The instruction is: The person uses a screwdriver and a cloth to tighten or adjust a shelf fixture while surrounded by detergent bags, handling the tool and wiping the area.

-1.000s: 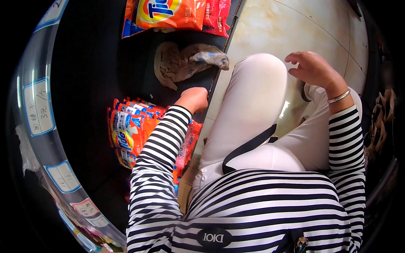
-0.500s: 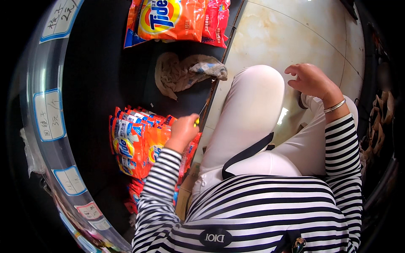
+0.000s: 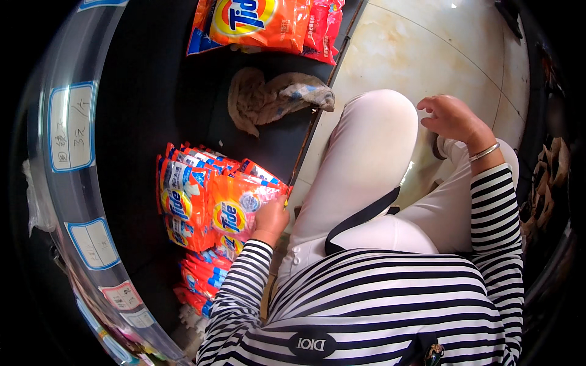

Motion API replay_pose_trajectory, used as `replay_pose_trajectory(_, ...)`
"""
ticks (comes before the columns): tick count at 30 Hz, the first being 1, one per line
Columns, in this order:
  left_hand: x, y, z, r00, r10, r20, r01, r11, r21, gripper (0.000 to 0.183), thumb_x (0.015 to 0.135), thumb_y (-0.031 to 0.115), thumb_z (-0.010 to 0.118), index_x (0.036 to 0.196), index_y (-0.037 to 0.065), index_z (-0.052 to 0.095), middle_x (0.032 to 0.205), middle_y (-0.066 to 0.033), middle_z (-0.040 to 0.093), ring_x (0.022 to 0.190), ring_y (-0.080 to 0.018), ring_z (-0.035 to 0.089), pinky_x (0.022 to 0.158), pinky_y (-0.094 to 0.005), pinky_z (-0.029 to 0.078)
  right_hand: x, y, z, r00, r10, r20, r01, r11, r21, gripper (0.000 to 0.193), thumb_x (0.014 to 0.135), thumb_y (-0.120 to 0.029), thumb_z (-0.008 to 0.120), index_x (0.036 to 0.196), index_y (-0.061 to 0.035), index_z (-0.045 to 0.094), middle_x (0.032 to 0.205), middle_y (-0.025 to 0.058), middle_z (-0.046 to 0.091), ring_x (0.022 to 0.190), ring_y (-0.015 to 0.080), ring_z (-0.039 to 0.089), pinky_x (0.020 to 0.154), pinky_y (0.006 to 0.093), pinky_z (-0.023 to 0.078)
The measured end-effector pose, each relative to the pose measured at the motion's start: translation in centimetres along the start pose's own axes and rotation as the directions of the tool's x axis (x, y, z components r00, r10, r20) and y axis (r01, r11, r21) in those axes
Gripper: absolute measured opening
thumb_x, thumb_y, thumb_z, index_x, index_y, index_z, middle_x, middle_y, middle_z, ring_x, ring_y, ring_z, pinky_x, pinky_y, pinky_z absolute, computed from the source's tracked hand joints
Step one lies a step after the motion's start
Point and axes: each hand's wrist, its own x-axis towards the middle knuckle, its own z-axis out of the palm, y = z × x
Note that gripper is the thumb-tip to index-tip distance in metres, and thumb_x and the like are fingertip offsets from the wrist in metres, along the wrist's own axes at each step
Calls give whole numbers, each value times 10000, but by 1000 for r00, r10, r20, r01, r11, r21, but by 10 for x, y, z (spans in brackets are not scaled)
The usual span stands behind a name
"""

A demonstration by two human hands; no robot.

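Observation:
My left hand (image 3: pixel 271 218) is closed at the right edge of a row of orange laundry detergent bags (image 3: pixel 231 210), close to the front edge of the dark shelf. A bit of yellow on a small thin tool (image 3: pixel 285 204) shows at its fingers; most of the tool is hidden. Behind and left of the orange bag stand more red and blue detergent bags (image 3: pixel 183 195). Wearing a silver bangle, my right hand (image 3: pixel 450 116) hovers above my right knee, fingers loosely bent and apart, holding nothing.
A crumpled grey-beige cloth (image 3: pixel 262 100) lies on the dark shelf (image 3: pixel 207 125). Larger orange and pink detergent bags (image 3: pixel 287 30) stand at its far end. A clear label strip (image 3: pixel 52 201) with paper tags curves along the left. Tiled floor (image 3: pixel 421 49) spreads at the upper right.
My left hand has moved down and slightly right, from above the bags to their right edge. More of the orange bag's front shows now. My right hand has barely moved.

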Motion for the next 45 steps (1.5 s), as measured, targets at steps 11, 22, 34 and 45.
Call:
replay_pose_trajectory(11,6,-3,33,998,-21,-58,19,999,-47,345,754,103,529,1092,43,565,797,-215,615,741,-385,607,654,-467,488,0,-4,2,1000,20,3,-20,1000,-14,303,730,-114,610,1016,-16,618,914,190,627,853,319,599,768,353,483)
replay_pose_trajectory(22,1,-7,41,979,-148,-137,87,922,-377,339,745,120,661,1073,48,611,961,-206,625,888,-349,609,759,-392,491,4,-10,4,1000,0,12,0,1000,-22,303,726,-122,612,1011,-20,626,905,188,624,853,319,591,767,367,475)
replay_pose_trajectory(34,104,50,-69,947,39,319,-128,957,262,142,689,34,569,782,4,673,872,-231,625,834,-378,616,745,-428,496,7,-8,8,999,-39,18,39,999,-37,306,736,-123,606,1025,-22,617,920,176,625,860,317,591,775,359,474)
replay_pose_trajectory(45,157,92,-118,956,132,260,-184,965,185,212,588,36,643,795,15,679,707,-208,622,624,-309,636,588,-384,496,1,-1,1,1000,15,-5,-15,1000,0,312,738,-132,602,1030,-26,615,919,169,625,856,320,592,776,355,476)
